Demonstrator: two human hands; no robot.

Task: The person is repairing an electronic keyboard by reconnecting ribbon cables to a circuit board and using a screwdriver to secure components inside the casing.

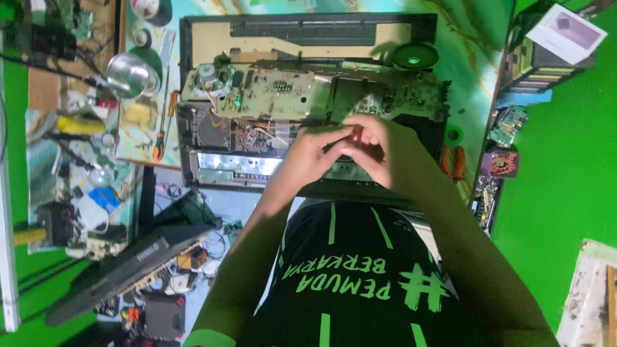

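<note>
Two hands [344, 151] | pinch small red-brown part [357, 133] | above opened device [308, 103]

Both my forearms reach forward and angle inward until the hands meet in front of my chest. My left hand [312, 151] is curled, fingers bent toward the right one. My right hand [373, 144] wraps over from the other side, knuckles up, fingertips touching the left's. Both seem pinched shut together, though the grip itself is blurred.
</note>
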